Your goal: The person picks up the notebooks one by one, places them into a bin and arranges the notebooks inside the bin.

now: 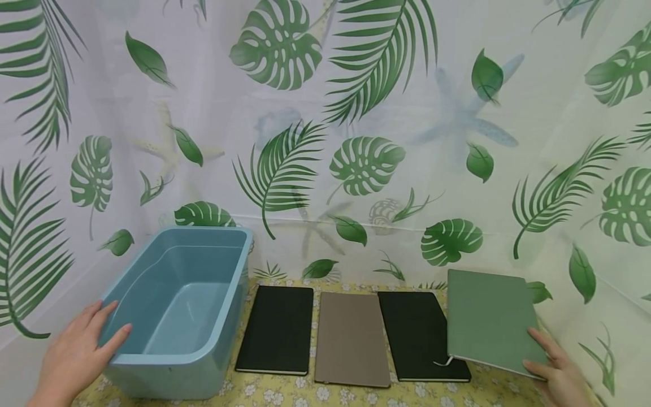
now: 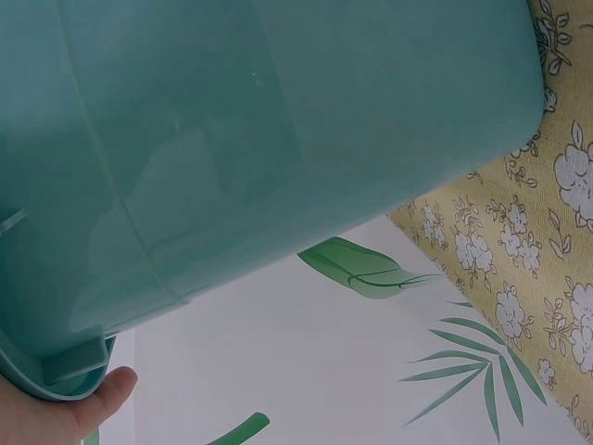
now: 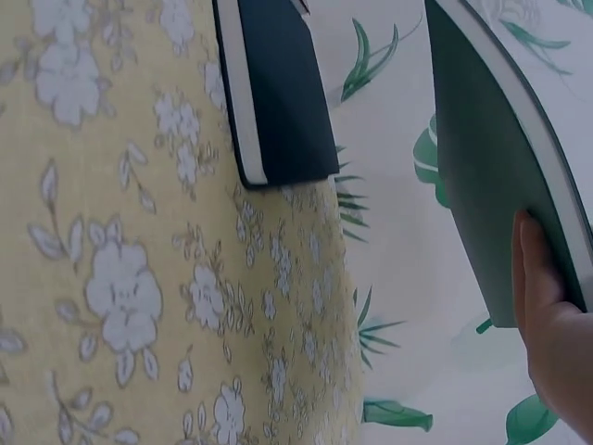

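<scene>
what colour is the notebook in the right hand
The notebook is green; the head view shows it best.

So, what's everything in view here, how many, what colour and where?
Bin: 1, blue, on the left
Green notebook: 1, green, held up at right
Black notebooks: 2, black, right of the bin
Brown notebook: 1, brown, between the black notebooks
Ribbon: 1, white, at the green notebook's lower left corner
Floral cloth: 1, yellow and white, under the bin
Leaf-print sheeting: count unclear, white and green, behind everything
Left hand: 1, bare, gripping the bin's rim
Right hand: 1, bare, holding the green notebook
</scene>
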Available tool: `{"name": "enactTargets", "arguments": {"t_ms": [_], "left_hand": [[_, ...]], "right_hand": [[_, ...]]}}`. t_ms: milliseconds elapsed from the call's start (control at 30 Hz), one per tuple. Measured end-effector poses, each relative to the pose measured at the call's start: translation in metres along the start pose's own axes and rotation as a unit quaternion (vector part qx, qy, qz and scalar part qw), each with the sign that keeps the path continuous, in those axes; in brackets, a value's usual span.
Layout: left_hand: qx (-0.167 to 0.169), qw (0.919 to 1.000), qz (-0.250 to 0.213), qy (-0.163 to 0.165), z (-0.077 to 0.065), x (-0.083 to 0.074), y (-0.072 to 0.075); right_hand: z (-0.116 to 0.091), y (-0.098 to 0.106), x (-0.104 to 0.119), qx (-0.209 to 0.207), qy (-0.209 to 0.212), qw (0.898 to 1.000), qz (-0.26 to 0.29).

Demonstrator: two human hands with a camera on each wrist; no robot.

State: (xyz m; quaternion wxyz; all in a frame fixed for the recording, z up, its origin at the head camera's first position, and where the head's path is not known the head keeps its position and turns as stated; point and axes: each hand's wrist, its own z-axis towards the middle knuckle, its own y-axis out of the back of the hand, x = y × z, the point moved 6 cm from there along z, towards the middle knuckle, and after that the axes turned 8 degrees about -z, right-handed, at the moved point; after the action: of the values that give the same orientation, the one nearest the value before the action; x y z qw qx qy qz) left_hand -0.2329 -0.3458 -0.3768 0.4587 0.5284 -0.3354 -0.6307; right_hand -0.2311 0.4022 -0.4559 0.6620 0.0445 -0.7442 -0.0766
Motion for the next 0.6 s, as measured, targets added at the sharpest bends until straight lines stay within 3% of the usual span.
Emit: {"name": "enactTargets", "arguments": {"t_ms": [100,300,467,600], "left_hand": [[0.001,1.0000,0.001,0.003,0.000,0.001,0.000],[0.000,1.0000,0.000,-0.002,-0.001,0.001,0.001],[0.002,1.0000,0.000,-0.003,-0.001,0.001,0.000],[0.003,1.0000,-0.002,-0.005,-0.001,0.000,0.000]], "right_hand": [[-0.001,-0.008,0.001,0.000,0.025,0.999,0.025],[0.000,-0.021,0.000,0.019,0.028,0.996,0.088],[-0.003,-0.032,0.002,0.008,0.018,0.997,0.068],[-0.007,-0.040,0.004,-0.003,0.040,0.997,0.064]]}}
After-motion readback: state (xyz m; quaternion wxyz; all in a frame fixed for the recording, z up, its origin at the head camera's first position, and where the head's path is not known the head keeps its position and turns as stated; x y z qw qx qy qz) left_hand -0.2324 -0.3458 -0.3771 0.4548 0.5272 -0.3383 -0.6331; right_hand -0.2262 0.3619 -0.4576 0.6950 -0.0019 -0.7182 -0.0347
